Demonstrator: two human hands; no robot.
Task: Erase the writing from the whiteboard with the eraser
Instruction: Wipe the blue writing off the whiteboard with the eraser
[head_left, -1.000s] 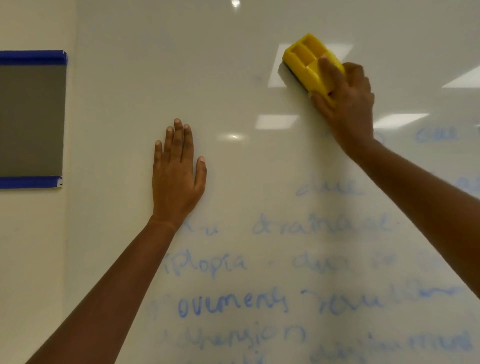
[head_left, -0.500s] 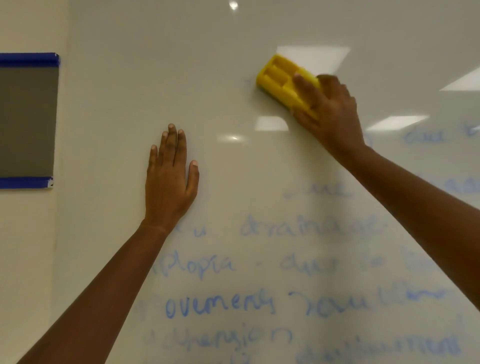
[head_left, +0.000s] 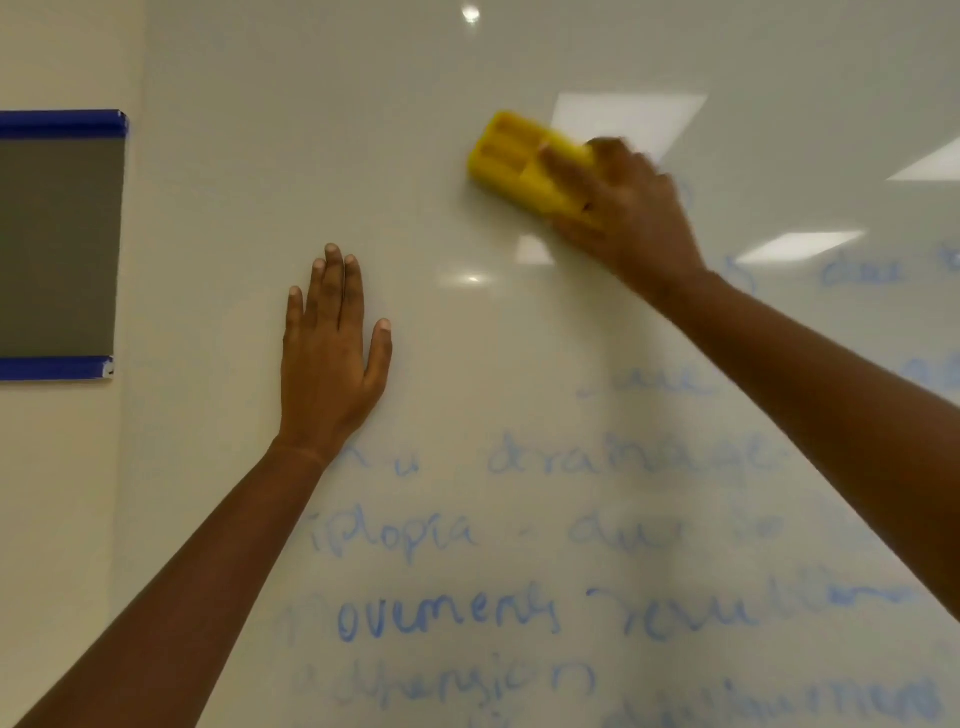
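Note:
A glossy whiteboard (head_left: 519, 62) fills most of the view. Its upper part is wiped white, while smeared blue writing (head_left: 447, 618) covers the lower half and the right side. My right hand (head_left: 628, 218) grips a yellow eraser (head_left: 514, 163) and presses it flat on the board near the top centre; the hand is motion-blurred. My left hand (head_left: 332, 358) lies flat on the board with its fingers spread, holding nothing, to the lower left of the eraser and just above the top line of writing.
To the left of the board's edge, a grey panel (head_left: 57, 249) with blue strips along its top and bottom hangs on the cream wall. Ceiling lights reflect in the board surface.
My right hand has slid the eraser leftward and slightly down across the top of the board. My left hand stays pressed on the board.

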